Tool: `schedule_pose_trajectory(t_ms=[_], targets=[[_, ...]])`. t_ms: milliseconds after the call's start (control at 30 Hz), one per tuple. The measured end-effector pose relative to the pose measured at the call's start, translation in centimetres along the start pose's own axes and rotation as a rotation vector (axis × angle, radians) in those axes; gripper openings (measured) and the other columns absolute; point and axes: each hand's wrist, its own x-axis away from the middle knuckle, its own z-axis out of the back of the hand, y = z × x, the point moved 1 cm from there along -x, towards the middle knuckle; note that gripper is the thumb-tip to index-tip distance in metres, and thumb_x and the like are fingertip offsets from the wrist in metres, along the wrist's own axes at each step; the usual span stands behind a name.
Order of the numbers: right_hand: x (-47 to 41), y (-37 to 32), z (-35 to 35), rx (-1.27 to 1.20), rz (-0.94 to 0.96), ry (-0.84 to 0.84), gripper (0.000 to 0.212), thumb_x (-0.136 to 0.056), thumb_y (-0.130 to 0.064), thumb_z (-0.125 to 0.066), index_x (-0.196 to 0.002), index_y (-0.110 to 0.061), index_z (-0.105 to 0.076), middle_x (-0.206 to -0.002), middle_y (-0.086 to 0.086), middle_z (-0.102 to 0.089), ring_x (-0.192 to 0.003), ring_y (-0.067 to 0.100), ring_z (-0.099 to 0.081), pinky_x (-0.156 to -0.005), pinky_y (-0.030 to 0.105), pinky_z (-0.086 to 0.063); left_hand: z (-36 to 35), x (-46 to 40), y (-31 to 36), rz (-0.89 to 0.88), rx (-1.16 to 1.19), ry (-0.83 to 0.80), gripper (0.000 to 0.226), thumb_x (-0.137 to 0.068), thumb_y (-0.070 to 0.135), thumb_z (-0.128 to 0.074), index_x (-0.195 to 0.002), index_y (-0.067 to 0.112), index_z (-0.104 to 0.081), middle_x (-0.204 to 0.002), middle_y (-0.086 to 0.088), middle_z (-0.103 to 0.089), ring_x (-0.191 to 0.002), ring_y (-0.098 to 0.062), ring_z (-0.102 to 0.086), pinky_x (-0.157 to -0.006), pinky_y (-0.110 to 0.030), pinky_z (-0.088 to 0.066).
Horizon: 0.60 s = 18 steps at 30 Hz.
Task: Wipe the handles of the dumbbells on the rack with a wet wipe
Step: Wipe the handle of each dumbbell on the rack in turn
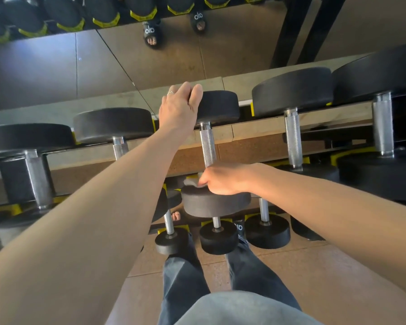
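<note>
Five dumbbells (217,146) racked; mirror (127,55) behind.

1. Dumbbell handle (207,148): bright silvery metal, rough knurled grip, smooth polished collars.
2. Dumbbell heads (217,106): matt black, rubbery look.
3. Wet wipe (190,182): pale, soft, crumpled cloth-like sheet.
4. Floor (279,261): brown, speckled, matt tiles.

Five dumbbells (208,146) sit on the upper rack row, three smaller dumbbells (217,231) show on the lower row, one wet wipe (191,182) is in view, and two hands (178,109) reach over them, one wearing one ring (171,92).
</note>
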Motion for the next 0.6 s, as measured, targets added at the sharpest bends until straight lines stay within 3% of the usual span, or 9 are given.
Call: schedule_pose_trajectory(t_ms=[67, 167, 300, 433, 500, 533, 600], targets=[[-0.1, 0.2, 0.0, 0.033, 0.008, -0.006, 0.038, -0.098, -0.009, -0.034, -0.117, -0.012, -0.067, -0.093, 0.009, -0.064, -0.078, 0.022, -0.061, -0.073, 0.037, -0.053, 0.1, 0.0, 0.0, 0.008, -0.002, 0.007, 0.034, -0.104, 0.043, -0.029, -0.098, 0.020, -0.053, -0.100, -0.001, -0.046, -0.101, -0.026, -0.045, -0.091, -0.046, -0.044], [0.1, 0.7, 0.2, 0.078, 0.059, 0.013, 0.036, -0.099, -0.008, -0.035, -0.112, -0.009, -0.068, -0.088, 0.010, -0.063, -0.073, 0.021, -0.059, -0.063, 0.030, -0.046, 0.0, 0.0, 0.0, 0.003, -0.002, 0.007, 0.029, -0.104, 0.043, -0.029, -0.095, 0.024, -0.050, -0.100, -0.001, -0.045, -0.102, -0.026, -0.045, -0.091, -0.046, -0.044], [1.6, 2.4, 0.5, 0.038, 0.046, 0.046, 0.035, -0.102, -0.014, -0.037, -0.120, -0.011, -0.067, -0.089, 0.007, -0.063, -0.067, 0.015, -0.057, -0.059, 0.027, -0.044, 0.0, 0.0, 0.0, 0.005, 0.001, 0.007, 0.028, -0.104, 0.042, -0.029, -0.096, 0.025, -0.050, -0.100, -0.001, -0.045, -0.101, -0.026, -0.046, -0.092, -0.047, -0.045], [1.9, 4.9, 0.3, -0.145, -0.087, 0.175, 0.033, -0.101, -0.018, -0.042, -0.119, -0.014, -0.069, -0.115, 0.005, -0.069, -0.096, 0.019, -0.066, -0.089, 0.031, -0.053, 0.0, 0.1, 0.1, 0.010, 0.001, 0.009, 0.029, -0.104, 0.043, -0.029, -0.099, 0.025, -0.052, -0.102, -0.002, -0.047, -0.104, -0.026, -0.047, -0.094, -0.047, -0.046], [0.8, 5.8, 0.1, -0.273, -0.267, 0.207, 0.032, -0.100, -0.020, -0.041, -0.108, -0.005, -0.068, -0.093, 0.011, -0.067, -0.078, 0.020, -0.063, -0.072, 0.031, -0.054, 0.0, 0.1, 0.1, 0.015, 0.008, 0.006, 0.029, -0.104, 0.043, -0.029, -0.099, 0.025, -0.051, -0.103, -0.002, -0.048, -0.105, -0.026, -0.047, -0.095, -0.048, -0.046], [0.4, 5.8, 0.1, -0.355, -0.350, 0.196, 0.029, -0.100, -0.019, -0.040, -0.101, -0.002, -0.064, -0.078, 0.011, -0.058, -0.065, 0.019, -0.055, -0.058, 0.028, -0.047, 0.1, 0.1, 0.1, 0.017, 0.010, 0.003, 0.029, -0.104, 0.043, -0.029, -0.099, 0.025, -0.051, -0.103, -0.002, -0.048, -0.105, -0.026, -0.047, -0.095, -0.048, -0.045], [0.0, 5.0, 0.5, -0.471, -0.422, 0.159, 0.022, -0.099, -0.017, -0.040, -0.091, -0.005, -0.055, -0.068, 0.006, -0.042, -0.055, 0.015, -0.040, -0.049, 0.026, -0.033, 0.1, 0.2, 0.3, 0.017, 0.009, 0.001, 0.029, -0.104, 0.042, -0.029, -0.100, 0.025, -0.052, -0.103, -0.002, -0.047, -0.105, -0.026, -0.046, -0.095, -0.048, -0.045]])
